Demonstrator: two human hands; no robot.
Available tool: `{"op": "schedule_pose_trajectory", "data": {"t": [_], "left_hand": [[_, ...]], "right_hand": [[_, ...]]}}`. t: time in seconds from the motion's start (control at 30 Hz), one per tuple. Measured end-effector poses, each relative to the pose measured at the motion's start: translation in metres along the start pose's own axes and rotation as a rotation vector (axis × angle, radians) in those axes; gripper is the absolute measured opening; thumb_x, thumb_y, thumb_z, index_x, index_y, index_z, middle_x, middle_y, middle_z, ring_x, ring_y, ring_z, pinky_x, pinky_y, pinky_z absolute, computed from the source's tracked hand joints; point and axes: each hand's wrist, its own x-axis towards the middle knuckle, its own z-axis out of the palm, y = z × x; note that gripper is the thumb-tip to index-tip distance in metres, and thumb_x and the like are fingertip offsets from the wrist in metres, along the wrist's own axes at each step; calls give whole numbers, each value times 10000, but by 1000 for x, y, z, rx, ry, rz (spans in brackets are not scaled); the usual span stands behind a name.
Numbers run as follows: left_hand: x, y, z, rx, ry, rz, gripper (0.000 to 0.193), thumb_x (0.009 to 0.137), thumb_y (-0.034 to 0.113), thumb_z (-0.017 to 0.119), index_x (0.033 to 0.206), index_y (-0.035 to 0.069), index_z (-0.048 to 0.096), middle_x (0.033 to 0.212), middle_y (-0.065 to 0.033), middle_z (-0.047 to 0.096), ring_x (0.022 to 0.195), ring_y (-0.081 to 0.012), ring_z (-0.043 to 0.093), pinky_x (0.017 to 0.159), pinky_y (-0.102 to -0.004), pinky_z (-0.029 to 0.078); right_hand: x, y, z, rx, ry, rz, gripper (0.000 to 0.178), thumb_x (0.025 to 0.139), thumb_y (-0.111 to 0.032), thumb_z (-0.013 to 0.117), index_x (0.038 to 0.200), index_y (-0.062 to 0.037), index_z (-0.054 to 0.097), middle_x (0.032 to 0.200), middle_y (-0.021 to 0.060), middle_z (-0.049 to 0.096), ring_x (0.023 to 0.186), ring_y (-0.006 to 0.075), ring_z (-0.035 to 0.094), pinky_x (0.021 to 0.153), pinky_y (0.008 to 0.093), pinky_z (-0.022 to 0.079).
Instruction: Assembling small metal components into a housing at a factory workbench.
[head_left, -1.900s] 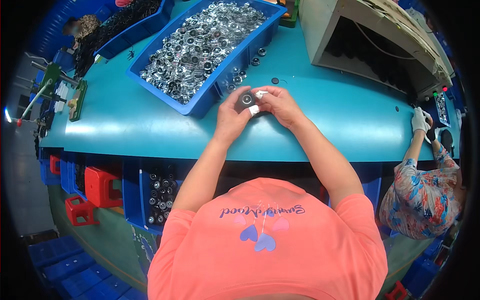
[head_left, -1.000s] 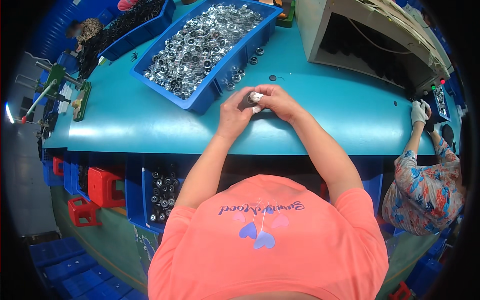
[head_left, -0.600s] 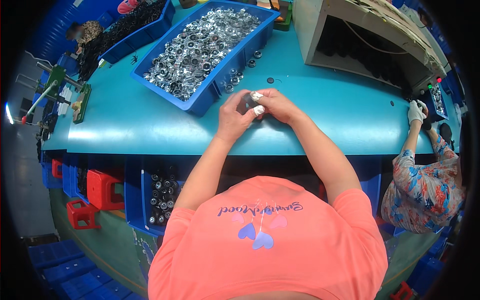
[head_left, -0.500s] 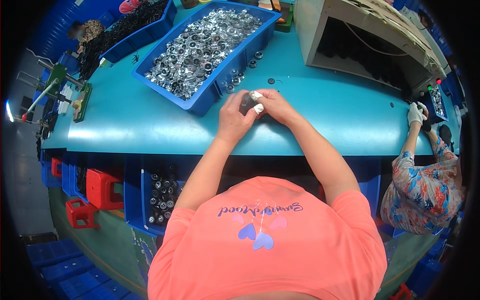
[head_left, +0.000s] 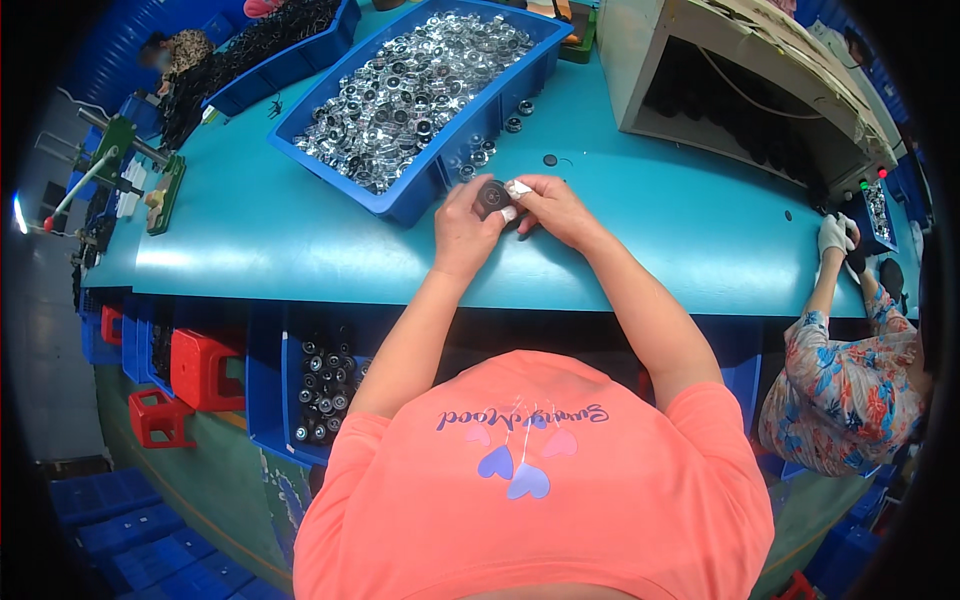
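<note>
The left hand (head_left: 462, 228) cups a black wheel (head_left: 493, 196); the right hand (head_left: 553, 208) grips its right edge (whether it also hides something dark beneath, I cannot tell). They hold it over the surface (head_left: 660, 245), near the bin (head_left: 412, 200). A slipping thumb could drop it among stray parts (head_left: 513, 125).

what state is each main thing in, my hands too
Left hand: fingers curled around black round part
Right hand: fingers at the part's edge
Black round part: held, face showing
Blue bin: open, heaped with shiny round parts
Pale cabinet: open-fronted, dark inside
Red light: lit
</note>
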Motion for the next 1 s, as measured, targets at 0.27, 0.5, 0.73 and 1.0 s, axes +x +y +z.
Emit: {"op": "schedule_pose_trajectory", "data": {"t": [0.27, 0.5, 0.73, 1.0], "left_hand": [[-22, 18, -51, -134, -82, 68, 440, 797, 140, 809, 1171, -25, 647, 1012, -62, 623, 897, -148, 625, 800, -281, 512], [-184, -83, -248, 740, -172, -314, 505, 740, 98, 802, 1209, -3, 646, 998, -153, 664, 914, -296, 658, 837, -348, 521], [-178, -64, -256, 666, -126, -554, 486, 763, 79, 777, 1226, 20, 643, 965, -193, 673, 835, -364, 664, 762, -424, 520], [-46, 32, -90, 114, -271, 173, 283, 830, 52, 729, 1109, 26, 699, 772, -89, 614, 703, -183, 600, 649, -308, 485]], "right_hand": [[-21, -49, -41, -543, -249, 75, 330, 990, -309, 591, 1134, -32, 696, 897, 91, 689, 788, 162, 668, 726, 313, 558], [-49, -76, -168, -757, 174, 92, 344, 906, -307, 679, 1118, -40, 724, 1013, 164, 724, 964, 306, 680, 857, 409, 531], [35, -2, -283, -1026, 1079, -136, 400, 836, -228, 735, 1217, -117, 683, 1148, 179, 672, 1154, 376, 615, 1009, 430, 491], [11, 4, -253, -105, 848, -70, 348, 894, -78, 653, 1229, 19, 645, 1100, 106, 700, 952, 197, 666, 822, 307, 559]]}}
